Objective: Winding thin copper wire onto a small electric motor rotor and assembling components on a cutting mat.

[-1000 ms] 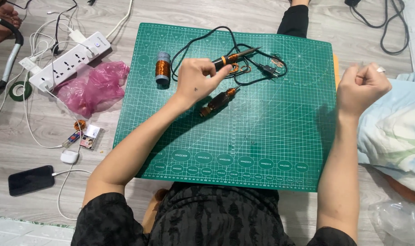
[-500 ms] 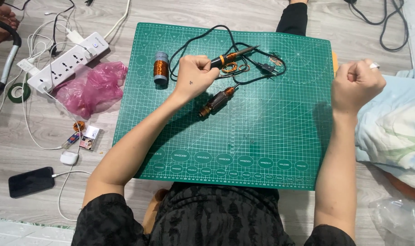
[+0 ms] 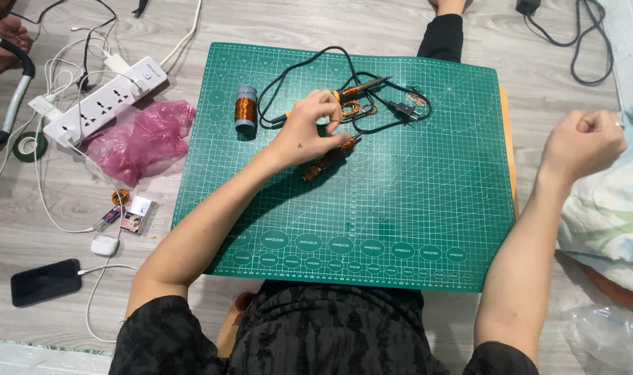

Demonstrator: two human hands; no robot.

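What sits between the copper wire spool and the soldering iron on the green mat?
In the head view, the left hand and a black cord lie between the copper wire spool and the soldering iron.

Matt green gridded cutting mat (image 3: 413, 208) lay on pale wood-grain floor (image 3: 295, 21). Left of the mat: crinkly glossy pink plastic bag (image 3: 139, 139), smooth white plastic power strip (image 3: 104, 101), glossy black phone (image 3: 45, 281). On the mat: shiny copper wire spool (image 3: 245, 110), orange-handled metal-tipped soldering iron (image 3: 358, 89).

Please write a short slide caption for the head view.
Left hand on soldering iron over green mat; right hand fisted.
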